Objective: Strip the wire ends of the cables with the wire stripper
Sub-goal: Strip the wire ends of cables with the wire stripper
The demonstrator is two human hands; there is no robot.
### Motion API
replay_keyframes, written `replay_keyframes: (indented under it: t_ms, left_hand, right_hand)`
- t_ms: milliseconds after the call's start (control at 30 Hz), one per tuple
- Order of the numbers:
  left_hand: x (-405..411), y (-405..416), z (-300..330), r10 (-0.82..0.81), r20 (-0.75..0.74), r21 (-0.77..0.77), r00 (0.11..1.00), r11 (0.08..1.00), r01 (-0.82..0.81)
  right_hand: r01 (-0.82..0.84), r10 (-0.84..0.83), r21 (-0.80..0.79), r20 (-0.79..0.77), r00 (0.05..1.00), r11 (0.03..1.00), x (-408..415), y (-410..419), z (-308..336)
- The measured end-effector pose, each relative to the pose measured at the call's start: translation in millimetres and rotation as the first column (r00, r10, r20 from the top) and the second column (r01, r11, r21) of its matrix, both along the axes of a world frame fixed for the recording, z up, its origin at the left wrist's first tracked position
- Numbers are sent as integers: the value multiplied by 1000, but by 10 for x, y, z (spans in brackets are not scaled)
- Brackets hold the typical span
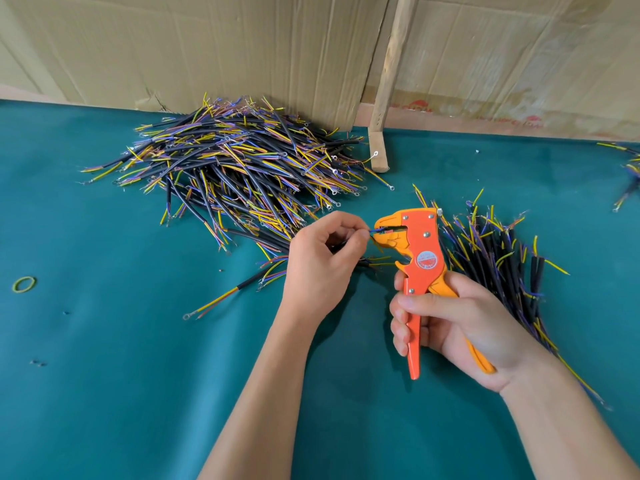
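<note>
While one rubber band [24, 284] lies at far left, the big pile [228, 168] at upper centre seems the unstripped stock, too many to count; the left hand [320, 261] pinches a cable's blue wire [375, 230] into the stripper [415, 265], gripped by the right hand [453, 327]; a smaller bundle [491, 261] at right looks finished, so much is left

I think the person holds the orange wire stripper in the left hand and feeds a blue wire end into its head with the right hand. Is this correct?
Not quite: the hands are swapped. In the head view, the right hand grips the orange wire stripper by its handles, and the left hand pinches the blue wire end and feeds it into the stripper's head. The rest is right.
</note>
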State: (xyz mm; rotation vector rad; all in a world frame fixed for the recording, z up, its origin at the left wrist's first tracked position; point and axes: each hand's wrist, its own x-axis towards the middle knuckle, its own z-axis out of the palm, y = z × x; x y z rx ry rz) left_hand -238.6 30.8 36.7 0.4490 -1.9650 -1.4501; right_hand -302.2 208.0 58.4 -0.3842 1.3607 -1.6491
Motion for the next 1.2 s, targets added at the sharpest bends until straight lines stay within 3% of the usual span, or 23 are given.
replay_keyframes:
  t_ms: [1200]
  left_hand:
    - [24, -71, -37, -29, 22, 12, 999, 1000, 29]
  right_hand:
    - [20, -19, 21, -32, 999, 1000, 17, -20, -6]
